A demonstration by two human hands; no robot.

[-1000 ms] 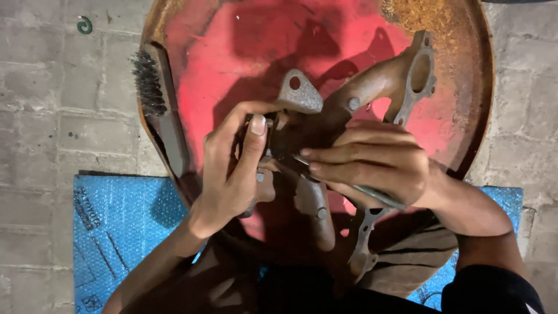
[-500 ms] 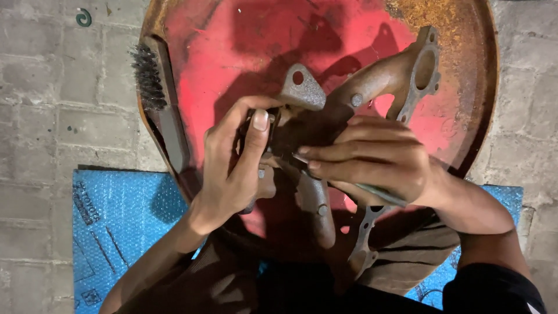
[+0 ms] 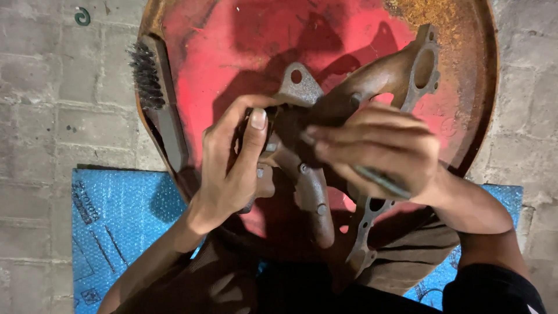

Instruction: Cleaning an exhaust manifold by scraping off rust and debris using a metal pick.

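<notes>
A rusty cast-metal manifold [image 3: 372, 75] with bolt-hole flanges lies across a round red, rust-edged metal disc [image 3: 232, 40]. My left hand [image 3: 232, 168] grips the manifold's middle section, thumb pointing up along it. My right hand [image 3: 378, 145] is closed around a thin grey-green tool [image 3: 381, 181], its fingertips pressed against the manifold's centre. The tool's working end is hidden under my fingers. The manifold's lower flange [image 3: 363, 238] hangs over the disc's near rim, above my lap.
A wire brush [image 3: 157, 99] lies on the disc's left rim, bristles at the far end. A blue padded sheet [image 3: 116, 221] is spread on the grey paved floor [image 3: 52, 93] under the disc. A small green ring [image 3: 82, 16] lies at top left.
My right hand with the tool has shifted slightly up along the manifold. The left hand keeps its grip in the same place.
</notes>
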